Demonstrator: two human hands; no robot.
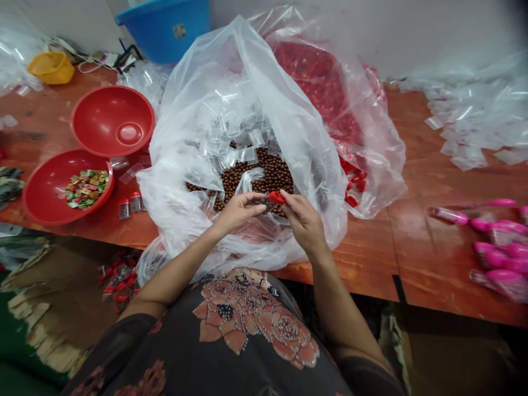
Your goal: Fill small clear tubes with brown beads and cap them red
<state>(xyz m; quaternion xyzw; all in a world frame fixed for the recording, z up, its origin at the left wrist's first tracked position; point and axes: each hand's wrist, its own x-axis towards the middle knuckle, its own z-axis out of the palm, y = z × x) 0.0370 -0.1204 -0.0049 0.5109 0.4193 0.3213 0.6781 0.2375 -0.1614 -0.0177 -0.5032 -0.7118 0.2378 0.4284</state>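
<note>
Over a large clear plastic bag (pixel 243 49), my two hands meet near the front edge of the table. My right hand (pixel 305 223) pinches a small red cap (pixel 276 197) between thumb and fingers. Close against the cap, my left hand (pixel 243 212) has its fingers closed round what looks like a small clear container (pixel 269 204), only partly visible. Below and behind the hands, many small round brown balls (pixel 272 170) lie in the open bag. Empty clear containers (pixel 231 121) are heaped on the balls toward the back.
Left stand two red bowls, one bare (pixel 103 113), one with wrapped sweets (pixel 84 190), beside filled red-capped containers (pixel 136 202). A bag of red caps (pixel 313 77) lies behind right. Pink items (pixel 505 253) and clear containers (pixel 478 115) lie right; a blue tub (pixel 169 27) stands behind.
</note>
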